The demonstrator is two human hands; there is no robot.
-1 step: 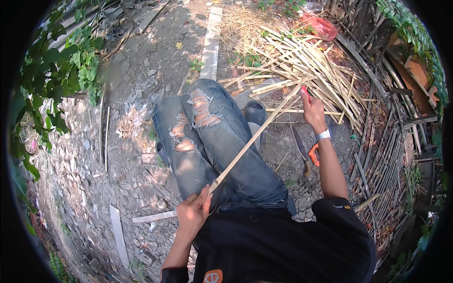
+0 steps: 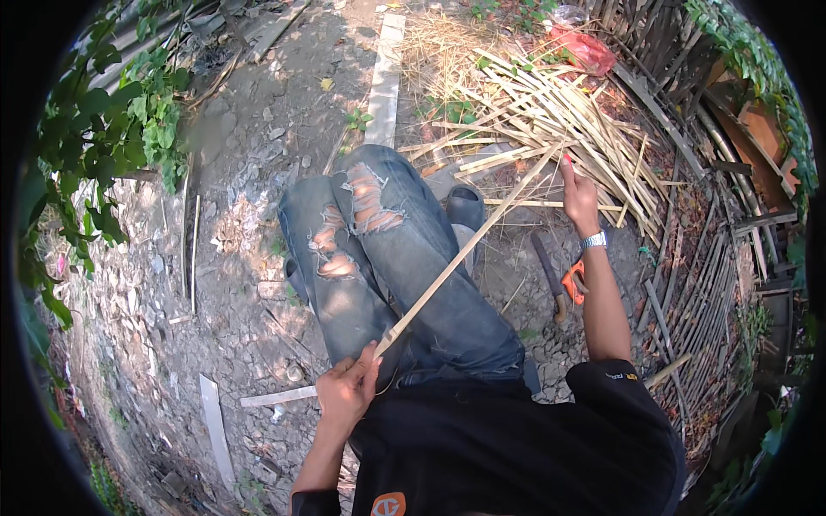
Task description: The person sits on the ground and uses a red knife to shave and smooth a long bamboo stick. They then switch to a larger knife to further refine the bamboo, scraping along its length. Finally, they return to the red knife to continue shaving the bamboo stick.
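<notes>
My left hand (image 2: 347,389) pinches the lower end of a long, thin bamboo strip (image 2: 465,249) close to my lap. The strip slants up and right across my jeans, and its far end reaches the pile of strips. My right hand (image 2: 582,202), with a metal watch at the wrist, is closed round a small red tool (image 2: 567,158) beside that far end. Most of the tool is hidden by my fingers, so its kind does not show. On the ground by my right forearm lie a long knife (image 2: 548,268) with a wooden handle and an orange handle (image 2: 575,282).
A heap of pale bamboo strips (image 2: 585,138) spreads ahead on the right, with a red plastic bag (image 2: 585,49) behind it. A flat board (image 2: 385,77) lies ahead. Leafy vines (image 2: 95,163) hang at the left, and a stick fence (image 2: 731,198) stands on the right.
My right hand has shifted slightly right and down with the red tool, away from the strip. My left hand has moved a little to the left.
</notes>
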